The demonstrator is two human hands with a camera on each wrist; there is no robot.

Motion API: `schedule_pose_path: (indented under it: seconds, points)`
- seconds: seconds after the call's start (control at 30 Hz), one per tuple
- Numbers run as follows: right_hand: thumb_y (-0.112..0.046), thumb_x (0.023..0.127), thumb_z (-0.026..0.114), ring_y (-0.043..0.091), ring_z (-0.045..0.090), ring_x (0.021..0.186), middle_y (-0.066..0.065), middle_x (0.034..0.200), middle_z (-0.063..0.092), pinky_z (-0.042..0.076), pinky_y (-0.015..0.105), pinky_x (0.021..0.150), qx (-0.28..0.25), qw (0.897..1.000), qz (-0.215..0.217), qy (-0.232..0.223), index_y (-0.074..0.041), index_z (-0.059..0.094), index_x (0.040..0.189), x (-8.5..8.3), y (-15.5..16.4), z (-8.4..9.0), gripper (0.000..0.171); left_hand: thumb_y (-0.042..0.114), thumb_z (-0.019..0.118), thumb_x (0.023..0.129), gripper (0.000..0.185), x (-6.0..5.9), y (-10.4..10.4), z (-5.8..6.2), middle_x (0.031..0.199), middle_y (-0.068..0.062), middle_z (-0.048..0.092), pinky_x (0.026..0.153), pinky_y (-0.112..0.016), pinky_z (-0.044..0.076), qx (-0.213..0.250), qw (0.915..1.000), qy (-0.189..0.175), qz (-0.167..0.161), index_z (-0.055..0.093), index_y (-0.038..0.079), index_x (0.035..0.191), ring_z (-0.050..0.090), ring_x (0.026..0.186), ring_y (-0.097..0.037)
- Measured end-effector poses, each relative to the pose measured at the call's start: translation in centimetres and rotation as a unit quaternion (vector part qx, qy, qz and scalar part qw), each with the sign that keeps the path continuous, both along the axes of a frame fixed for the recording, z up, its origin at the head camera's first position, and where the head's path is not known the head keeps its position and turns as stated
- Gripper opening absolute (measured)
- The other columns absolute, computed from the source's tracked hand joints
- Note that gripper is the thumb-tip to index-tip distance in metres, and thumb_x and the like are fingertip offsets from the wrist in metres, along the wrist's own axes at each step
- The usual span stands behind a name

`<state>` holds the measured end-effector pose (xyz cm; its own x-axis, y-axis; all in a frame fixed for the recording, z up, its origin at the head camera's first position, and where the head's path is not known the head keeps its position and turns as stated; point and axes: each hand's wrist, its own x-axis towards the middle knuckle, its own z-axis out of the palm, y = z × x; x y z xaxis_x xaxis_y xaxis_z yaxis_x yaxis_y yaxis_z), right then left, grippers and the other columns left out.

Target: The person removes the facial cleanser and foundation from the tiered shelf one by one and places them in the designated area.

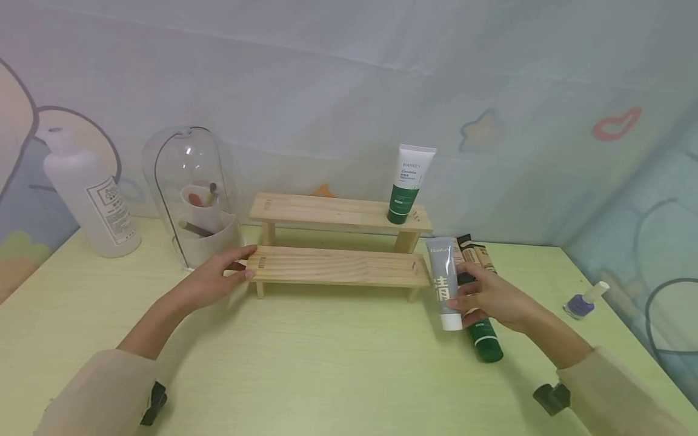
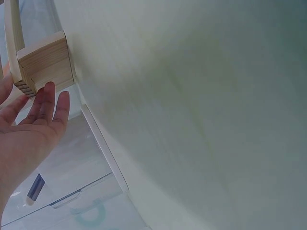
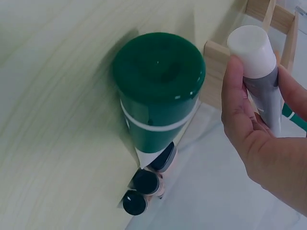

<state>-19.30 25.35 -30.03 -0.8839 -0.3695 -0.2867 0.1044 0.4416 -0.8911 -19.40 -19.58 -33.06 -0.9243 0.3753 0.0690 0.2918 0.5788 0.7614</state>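
A two-tier wooden display stand [image 1: 332, 266] stands on the table. My left hand [image 1: 220, 275] grips the left end of its lower board, thumb at the front and forefinger at the back corner; in the left wrist view the other fingers [image 2: 48, 103] bend below the board's end. My right hand [image 1: 493, 298] holds a grey tube [image 1: 443, 272] with a white cap, cap down, by the stand's right end. A white-and-green tube [image 1: 410, 181] stands on the upper tier. Another green-capped tube [image 1: 485, 342] lies below my right hand, which partly hides it.
Several small dark-capped items [image 3: 146, 182] lie behind the right hand. A purple nail polish bottle [image 1: 580, 304] is at the table's right. At the left are a clear domed holder [image 1: 191, 163] with brushes and a white pump-type bottle [image 1: 89, 194]. A printed cloth hangs behind.
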Motion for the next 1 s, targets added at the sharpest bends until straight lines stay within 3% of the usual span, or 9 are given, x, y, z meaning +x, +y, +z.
schedule_pose_path:
  seconds: [0.53,1.0]
  points:
    - [-0.011,0.087,0.062,0.028,0.057,0.081,0.021,0.102,0.049,0.052,0.042,0.070,0.001,0.999,-0.005,-0.035,0.003,0.010,0.139,0.6,3.9,0.9,0.075,0.013,0.051,0.094,0.053,0.1,0.0,0.1,0.135,-0.028,0.036,0.091,-0.054,0.035,-0.006,1.0000,-0.002,0.002,0.029,-0.008,0.138,0.043,0.115,-0.042]
    - [-0.015,0.090,0.059,0.028,0.059,0.079,0.013,0.095,0.057,0.052,0.042,0.068,0.012,0.998,-0.024,-0.061,0.002,0.017,0.129,1.7,8.0,0.6,0.060,0.012,0.051,0.094,0.053,0.0,0.0,0.0,0.134,-0.028,0.038,0.091,-0.053,0.036,-0.005,1.0000,0.000,0.001,0.029,-0.008,0.138,0.043,0.115,-0.041]
